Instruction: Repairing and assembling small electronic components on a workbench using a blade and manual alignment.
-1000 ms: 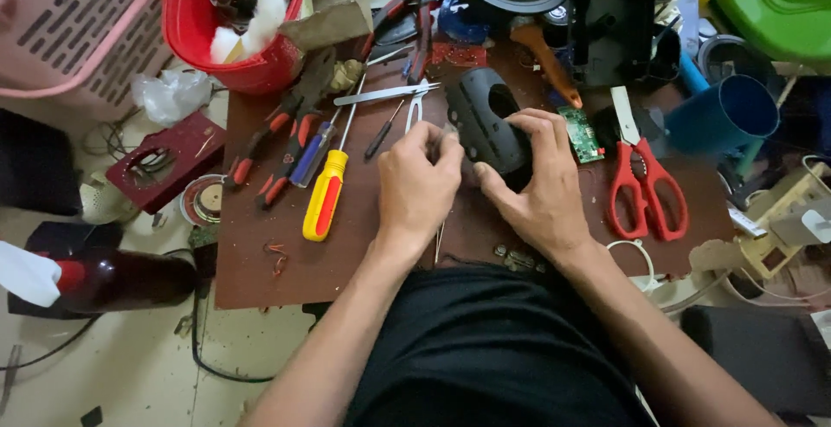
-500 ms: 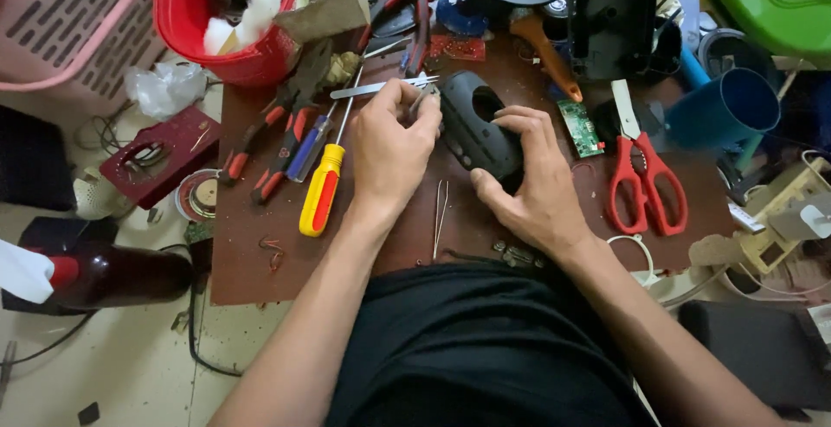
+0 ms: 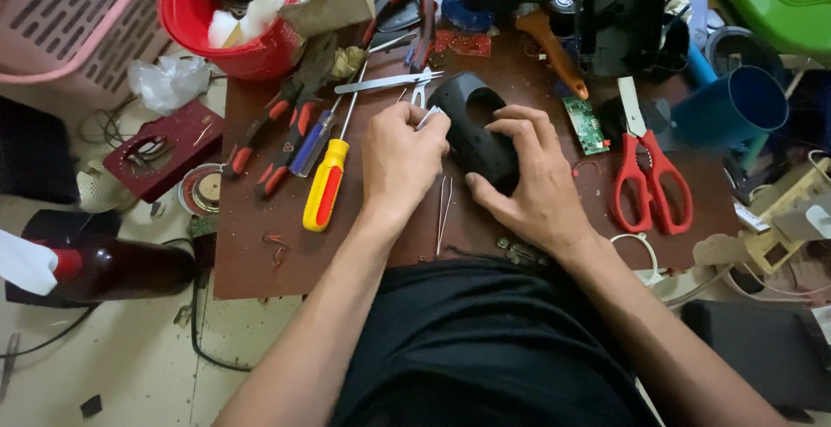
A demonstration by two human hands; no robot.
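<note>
A black plastic housing (image 3: 467,124) with an oval opening lies on the brown work board (image 3: 251,245). My right hand (image 3: 532,180) grips its near end, thumb against its side. My left hand (image 3: 400,157) is pinched shut on a small silvery tool (image 3: 430,115) whose tip touches the housing's left edge. Small silver snips (image 3: 421,89) lie just beyond my left fingers. Thin tweezers (image 3: 443,212) lie on the board between my wrists.
A yellow-and-red screwdriver (image 3: 325,186), red-handled pliers (image 3: 264,128) and long silver tweezers (image 3: 385,83) lie to the left. Red scissors (image 3: 651,176) and a green circuit board (image 3: 586,124) lie to the right. A red bucket (image 3: 229,25), a pink basket (image 3: 69,12) and a blue cup (image 3: 731,107) ring the board.
My left hand reached up to the silver tools beyond the housing, then came back to the housing's left edge with a small silvery tool pinched in it. My right hand stayed on the housing.
</note>
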